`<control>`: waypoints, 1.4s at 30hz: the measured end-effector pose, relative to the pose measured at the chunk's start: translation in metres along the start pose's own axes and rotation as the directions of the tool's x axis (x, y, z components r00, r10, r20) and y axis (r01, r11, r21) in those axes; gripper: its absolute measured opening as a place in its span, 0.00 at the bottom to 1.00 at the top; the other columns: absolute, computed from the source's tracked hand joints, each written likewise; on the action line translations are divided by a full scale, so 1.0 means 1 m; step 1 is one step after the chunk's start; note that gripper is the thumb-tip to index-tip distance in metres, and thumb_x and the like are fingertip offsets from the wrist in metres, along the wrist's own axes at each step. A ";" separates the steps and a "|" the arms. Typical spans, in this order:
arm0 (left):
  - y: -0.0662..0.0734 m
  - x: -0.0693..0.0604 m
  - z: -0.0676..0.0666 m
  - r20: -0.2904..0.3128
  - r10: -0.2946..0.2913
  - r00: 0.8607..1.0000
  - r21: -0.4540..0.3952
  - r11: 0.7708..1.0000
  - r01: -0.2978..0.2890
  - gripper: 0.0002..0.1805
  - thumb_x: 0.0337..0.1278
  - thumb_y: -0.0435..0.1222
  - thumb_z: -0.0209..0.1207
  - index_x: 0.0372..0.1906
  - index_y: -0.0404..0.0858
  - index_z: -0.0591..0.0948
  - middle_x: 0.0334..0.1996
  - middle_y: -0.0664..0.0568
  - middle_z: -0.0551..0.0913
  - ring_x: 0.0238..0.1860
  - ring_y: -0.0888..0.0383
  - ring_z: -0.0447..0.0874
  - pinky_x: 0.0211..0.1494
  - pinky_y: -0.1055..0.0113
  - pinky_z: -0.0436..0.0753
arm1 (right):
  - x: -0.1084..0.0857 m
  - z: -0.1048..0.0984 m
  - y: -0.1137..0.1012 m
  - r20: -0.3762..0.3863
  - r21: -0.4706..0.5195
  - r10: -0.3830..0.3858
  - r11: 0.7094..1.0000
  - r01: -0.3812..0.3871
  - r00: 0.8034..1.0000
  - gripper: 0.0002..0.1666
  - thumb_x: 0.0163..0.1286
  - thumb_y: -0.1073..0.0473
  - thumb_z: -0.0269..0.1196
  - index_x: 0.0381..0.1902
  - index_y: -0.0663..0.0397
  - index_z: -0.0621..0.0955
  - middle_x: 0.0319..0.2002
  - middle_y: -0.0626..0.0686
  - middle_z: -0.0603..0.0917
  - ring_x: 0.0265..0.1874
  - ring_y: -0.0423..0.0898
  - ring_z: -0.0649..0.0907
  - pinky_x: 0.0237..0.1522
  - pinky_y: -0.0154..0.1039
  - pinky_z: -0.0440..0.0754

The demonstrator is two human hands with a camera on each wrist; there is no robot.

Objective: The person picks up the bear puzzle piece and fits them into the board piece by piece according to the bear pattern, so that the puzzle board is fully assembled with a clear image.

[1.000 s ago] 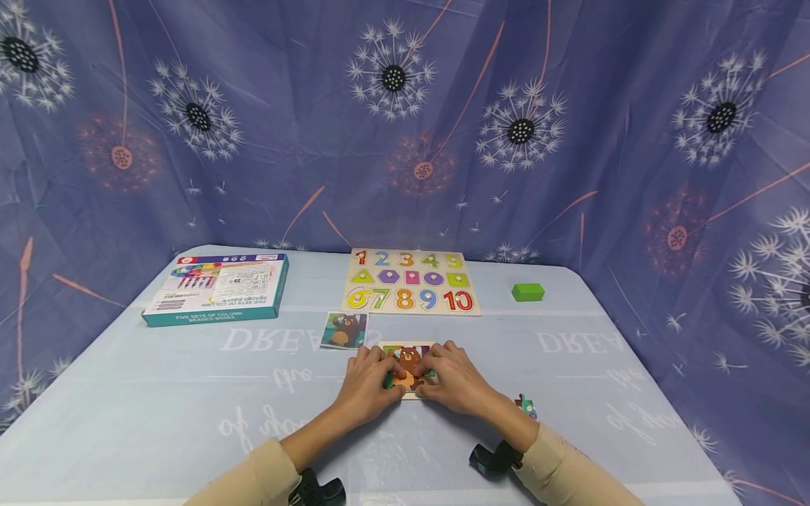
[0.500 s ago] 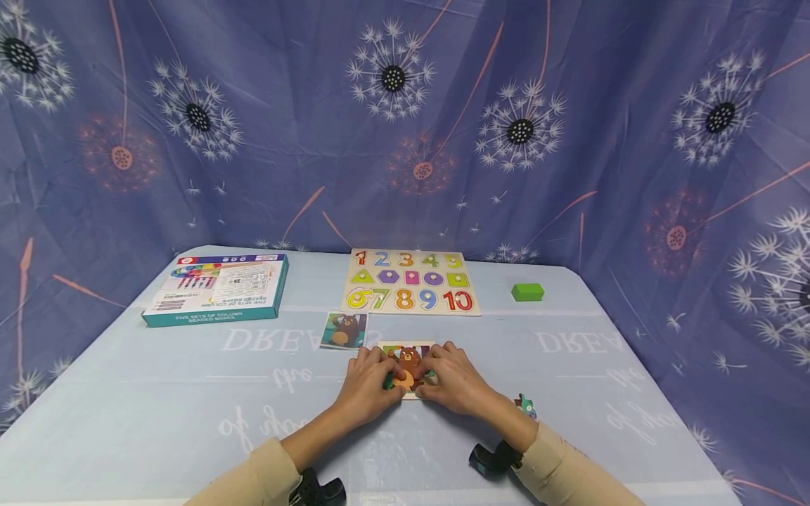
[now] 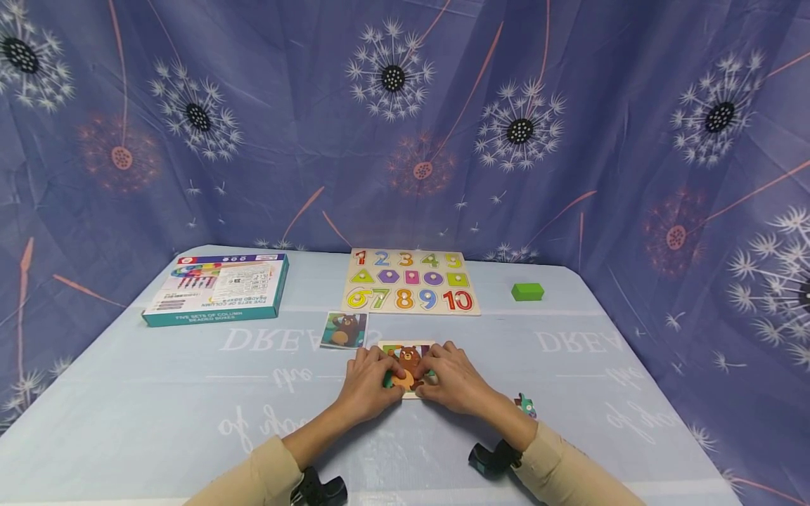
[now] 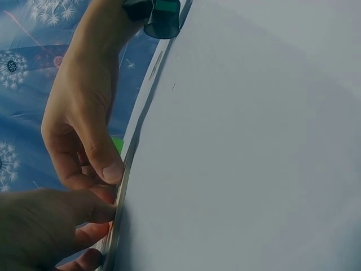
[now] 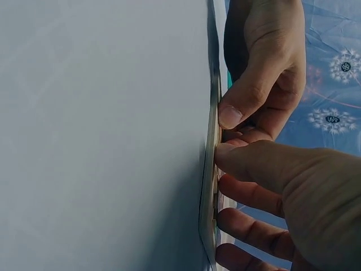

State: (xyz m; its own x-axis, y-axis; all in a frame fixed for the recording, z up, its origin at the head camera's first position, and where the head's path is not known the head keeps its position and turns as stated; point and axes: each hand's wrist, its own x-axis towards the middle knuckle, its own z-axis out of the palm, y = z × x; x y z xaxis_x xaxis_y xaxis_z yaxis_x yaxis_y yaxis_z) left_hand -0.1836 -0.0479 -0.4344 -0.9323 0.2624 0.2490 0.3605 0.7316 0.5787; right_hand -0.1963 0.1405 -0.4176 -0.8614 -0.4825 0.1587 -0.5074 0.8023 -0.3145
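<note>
A small bear puzzle (image 3: 408, 358) in a pale wooden board lies flat on the table between both hands. My left hand (image 3: 370, 385) grips its left side, thumb at the near edge and bent fingers over the picture. Mirroring it, my right hand (image 3: 452, 379) grips the right side, index fingertip on the bear. The wrist views show the wooden board (image 4: 115, 231) edge-on, with fingertips of both hands against it. Parts of the puzzle are hidden under the fingers. Up and left of it lies a bear picture card (image 3: 344, 330).
A number puzzle board (image 3: 411, 282) lies at the back middle. Left of it is a flat box (image 3: 218, 289); to the right, a green block (image 3: 528, 292). A small teal and brown piece (image 3: 526, 405) sits beside the right forearm. A dandelion-patterned curtain (image 3: 405, 126) hangs behind the table.
</note>
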 end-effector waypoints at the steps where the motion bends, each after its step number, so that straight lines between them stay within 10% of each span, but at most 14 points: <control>1: 0.000 0.000 0.000 0.001 -0.002 1.000 -0.003 1.000 0.002 0.07 0.38 0.39 0.66 0.28 0.47 0.81 0.34 0.56 0.72 0.38 0.58 0.60 0.40 0.63 0.56 | 0.000 0.000 0.000 -0.001 0.001 -0.002 1.000 0.002 1.000 0.09 0.50 0.49 0.71 0.30 0.40 0.83 0.34 0.41 0.77 0.35 0.40 0.67 0.40 0.38 0.62; 20: 0.000 -0.002 0.000 -0.010 0.000 1.000 -0.010 1.000 0.000 0.07 0.38 0.38 0.65 0.28 0.47 0.81 0.36 0.56 0.72 0.38 0.58 0.60 0.42 0.63 0.57 | -0.007 -0.009 0.007 -0.029 0.027 0.012 1.000 -0.011 1.000 0.13 0.47 0.51 0.72 0.32 0.42 0.83 0.34 0.43 0.77 0.37 0.41 0.68 0.44 0.41 0.65; 42: 0.001 -0.001 0.000 0.006 -0.010 1.000 -0.033 0.999 0.010 0.06 0.39 0.38 0.65 0.28 0.46 0.82 0.36 0.55 0.72 0.38 0.58 0.59 0.41 0.62 0.56 | -0.058 -0.046 0.053 -0.098 0.036 0.123 0.992 -0.120 0.987 0.14 0.49 0.53 0.72 0.36 0.45 0.83 0.37 0.41 0.78 0.41 0.41 0.69 0.47 0.45 0.68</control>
State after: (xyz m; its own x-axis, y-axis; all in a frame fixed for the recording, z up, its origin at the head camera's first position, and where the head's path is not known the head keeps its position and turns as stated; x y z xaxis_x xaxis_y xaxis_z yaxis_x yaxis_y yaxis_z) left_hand -0.1820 -0.0478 -0.4342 -0.9360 0.2587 0.2387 0.3518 0.7131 0.6064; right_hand -0.1749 0.2274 -0.4003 -0.9156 -0.3430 0.2097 -0.3987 0.8415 -0.3646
